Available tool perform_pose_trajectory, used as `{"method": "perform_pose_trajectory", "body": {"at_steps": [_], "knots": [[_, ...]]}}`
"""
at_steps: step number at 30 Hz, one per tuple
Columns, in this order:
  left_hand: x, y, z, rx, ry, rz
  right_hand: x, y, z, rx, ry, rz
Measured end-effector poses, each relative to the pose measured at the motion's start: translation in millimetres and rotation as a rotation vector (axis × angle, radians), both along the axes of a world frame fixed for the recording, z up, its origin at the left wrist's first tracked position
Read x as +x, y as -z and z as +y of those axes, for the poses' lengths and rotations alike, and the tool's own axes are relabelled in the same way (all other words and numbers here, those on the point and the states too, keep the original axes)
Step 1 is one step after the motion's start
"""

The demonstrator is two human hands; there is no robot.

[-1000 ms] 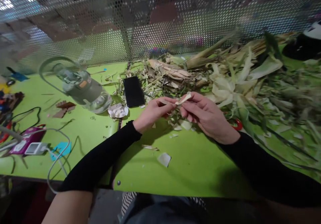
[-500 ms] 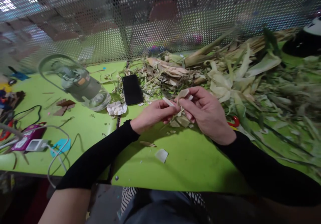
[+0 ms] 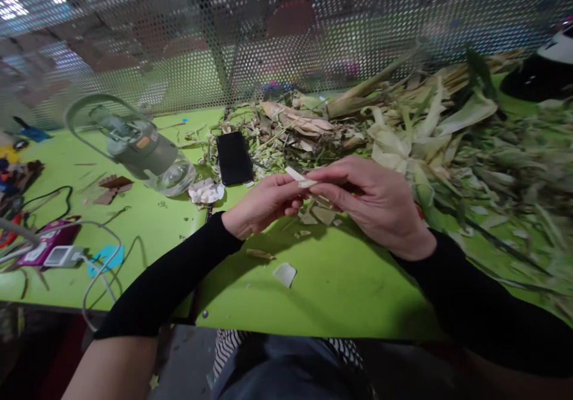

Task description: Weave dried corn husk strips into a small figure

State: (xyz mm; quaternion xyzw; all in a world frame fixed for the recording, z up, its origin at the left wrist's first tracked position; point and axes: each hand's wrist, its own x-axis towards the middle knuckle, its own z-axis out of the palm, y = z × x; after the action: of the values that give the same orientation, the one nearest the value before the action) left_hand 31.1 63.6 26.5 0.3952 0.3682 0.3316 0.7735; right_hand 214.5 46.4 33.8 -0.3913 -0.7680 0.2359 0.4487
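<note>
A pale, narrow strip of corn husk (image 3: 294, 174) is pinched between my two hands over the green table (image 3: 340, 292). My left hand (image 3: 266, 203) grips it with thumb and fingers, the other fingers curled. From the right, the thumb and forefinger of my right hand (image 3: 382, 203) close on the strip's near end, touching the left fingertips. Small cut husk pieces (image 3: 323, 215) lie on the table just beneath my hands. Closer to me rests a single whitish husk piece (image 3: 285, 274). A bit of red shows under my right fingers; I cannot make it out.
Dried leaves and corn husks (image 3: 403, 143) heap up at the back and right, before a perforated metal screen (image 3: 179, 48). To the left are a black phone (image 3: 234, 158), crumpled white tissue (image 3: 206, 191), a water bottle (image 3: 152, 155) and a white charger (image 3: 64, 256) with cables.
The curled husk piece at my right fingertips no longer shows there. My right hand has turned and now pinches the strip with my left. The view has shifted slightly.
</note>
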Motion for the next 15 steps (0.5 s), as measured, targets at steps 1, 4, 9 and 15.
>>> {"method": "perform_pose_trajectory", "body": {"at_steps": [1,4,9,15], "knots": [[0.7,-0.8,0.0,-0.027,-0.01,-0.019,0.8,-1.4,0.7,0.054,-0.008,-0.045],[2.1,-3.8,-0.5,-0.074,-0.023,-0.042,2.9,-3.0,3.9,0.162,0.006,-0.135],[2.0,-7.9,-3.6,-0.058,-0.069,-0.021,6.7,-2.3,9.3,0.384,0.019,-0.278],[3.2,-7.6,-5.4,-0.055,-0.081,-0.046,10.4,-4.6,10.3,0.332,0.007,-0.405]]}}
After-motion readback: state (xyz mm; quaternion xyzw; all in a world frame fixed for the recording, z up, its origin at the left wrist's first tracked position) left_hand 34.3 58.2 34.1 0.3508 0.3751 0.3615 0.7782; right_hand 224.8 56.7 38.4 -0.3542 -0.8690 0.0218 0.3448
